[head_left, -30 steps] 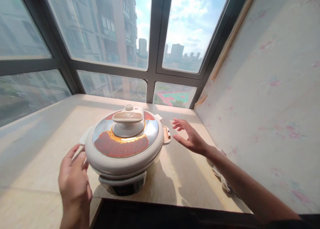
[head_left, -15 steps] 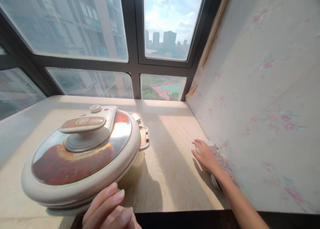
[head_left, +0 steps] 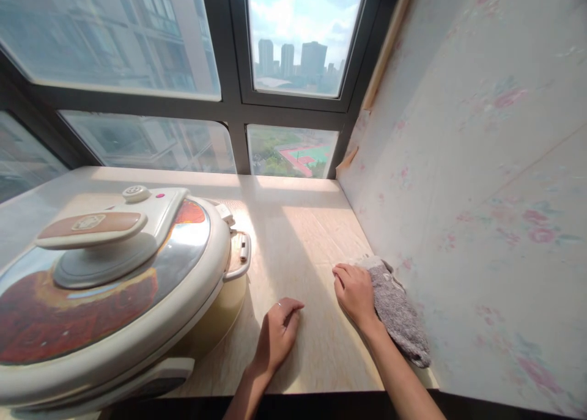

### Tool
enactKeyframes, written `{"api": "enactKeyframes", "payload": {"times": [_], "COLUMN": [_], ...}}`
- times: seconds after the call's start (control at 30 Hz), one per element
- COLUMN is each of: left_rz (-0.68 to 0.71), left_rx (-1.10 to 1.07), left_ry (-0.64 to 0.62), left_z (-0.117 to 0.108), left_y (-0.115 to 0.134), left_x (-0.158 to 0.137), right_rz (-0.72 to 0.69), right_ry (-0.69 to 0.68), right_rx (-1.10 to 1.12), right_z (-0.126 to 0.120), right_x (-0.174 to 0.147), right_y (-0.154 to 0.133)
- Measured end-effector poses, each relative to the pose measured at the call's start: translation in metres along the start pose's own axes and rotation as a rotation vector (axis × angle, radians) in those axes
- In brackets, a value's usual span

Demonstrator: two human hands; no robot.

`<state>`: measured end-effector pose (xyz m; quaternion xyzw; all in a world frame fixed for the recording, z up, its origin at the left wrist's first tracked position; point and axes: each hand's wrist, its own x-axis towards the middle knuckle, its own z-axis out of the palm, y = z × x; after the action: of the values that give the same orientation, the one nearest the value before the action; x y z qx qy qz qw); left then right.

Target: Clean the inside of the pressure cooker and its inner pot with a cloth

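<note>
My left hand [head_left: 277,333], with a thin ring on one finger, is over the pale sill between the cooker and the towel. Its fingers are loosely curled, and nothing shows in them. My right hand [head_left: 355,290] is at the far left end of a grey fuzzy towel [head_left: 400,313] that lies along the foot of the wall. The fingers are closed at the towel's pale edge; their tips are hidden. To the left stands a big cream electric pot [head_left: 215,322] with a shiny, brown-stained lid and a brown-topped handle [head_left: 92,224].
The marble-patterned sill [head_left: 293,224] runs back to dark-framed windows [head_left: 233,139]. A flowered wallpaper wall [head_left: 481,224] closes off the right side. The pot's side handle [head_left: 243,258] sticks out towards the middle. The sill's front edge drops to a dark area.
My left hand has moved from in front of the pot rightward onto the sill. My right hand has shifted slightly left, its fingers more curled, and more of the towel shows. The view has turned right.
</note>
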<state>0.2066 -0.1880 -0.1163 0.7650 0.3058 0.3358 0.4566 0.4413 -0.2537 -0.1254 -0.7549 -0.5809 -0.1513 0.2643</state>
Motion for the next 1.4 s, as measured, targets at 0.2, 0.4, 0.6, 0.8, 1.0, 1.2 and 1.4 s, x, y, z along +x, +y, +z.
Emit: {"api": "enactKeyframes", "payload": {"times": [0.2, 0.4, 0.6, 0.8, 1.0, 1.2, 1.4], "left_rz": [-0.271, -0.146, -0.11, -0.107, -0.134, -0.152, -0.192], "left_rx": [-0.118, -0.05, -0.045, -0.051, -0.054, -0.088, -0.117], "left_ry": [0.022, -0.024, -0.043, -0.035, -0.024, -0.019, -0.02], "left_z": [-0.01, -0.004, -0.004, -0.002, -0.002, -0.004, -0.004], "left_y": [0.003, 0.003, 0.0, -0.002, 0.0, 0.008, 0.009], "left_x": [0.003, 0.0, -0.001, 0.001, 0.002, 0.002, 0.001], "right_rz": [0.003, -0.002, -0.02, -0.017, -0.04, -0.061, -0.064], "right_ry": [0.008, 0.001, -0.003, -0.011, -0.017, -0.018, -0.041], "right_rx": [0.024, 0.036, 0.024, -0.004, -0.043, -0.123, -0.194], "right_z": [0.002, 0.002, 0.003, 0.005, 0.004, 0.005, 0.005], "right_x": [-0.001, -0.002, -0.004, -0.004, -0.004, -0.002, 0.0], "right_y": [0.002, 0.003, 0.004, 0.005, 0.005, 0.005, 0.003]}}
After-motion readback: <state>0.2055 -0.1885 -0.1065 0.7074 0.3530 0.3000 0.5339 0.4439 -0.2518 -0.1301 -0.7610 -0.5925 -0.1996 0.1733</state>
